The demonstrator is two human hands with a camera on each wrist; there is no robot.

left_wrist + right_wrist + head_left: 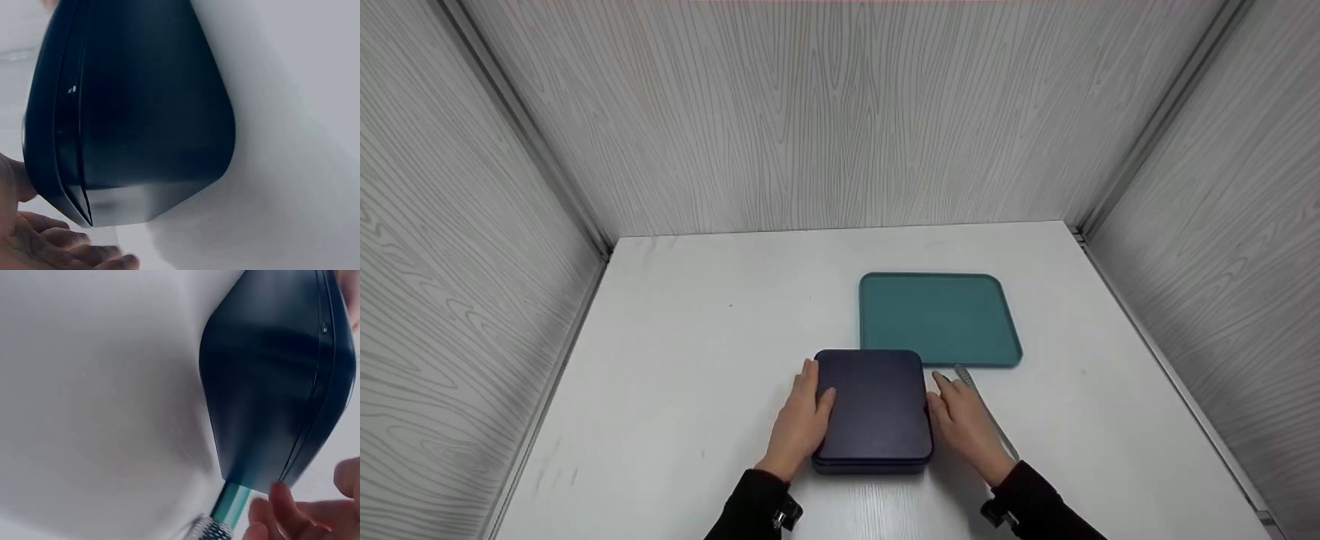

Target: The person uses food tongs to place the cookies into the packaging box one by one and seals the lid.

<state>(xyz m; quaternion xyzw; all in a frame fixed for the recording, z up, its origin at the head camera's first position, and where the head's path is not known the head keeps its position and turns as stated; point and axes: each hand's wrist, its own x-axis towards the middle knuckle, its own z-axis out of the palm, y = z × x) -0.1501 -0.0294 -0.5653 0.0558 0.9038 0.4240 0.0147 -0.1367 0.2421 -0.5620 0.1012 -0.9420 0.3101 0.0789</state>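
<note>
A dark navy lidded box (874,405) lies flat on the white table, its lid closed apart from a thin seam along the sides. My left hand (797,426) rests along the box's left side, with the thumb at the lid's edge and the other fingers fairly straight. On the opposite side, my right hand (966,427) touches the right edge. One fingertip (279,490) reaches the seam at the box's corner in the right wrist view. Just right of that hand lies a slender metal rod (992,417) with a textured end; its kind is unclear.
Behind the box sits a teal rectangular tray (941,315), its near left part hidden by the box in the head view. Grey wood-grain panels (840,112) enclose the white table (697,337) at the back and both sides.
</note>
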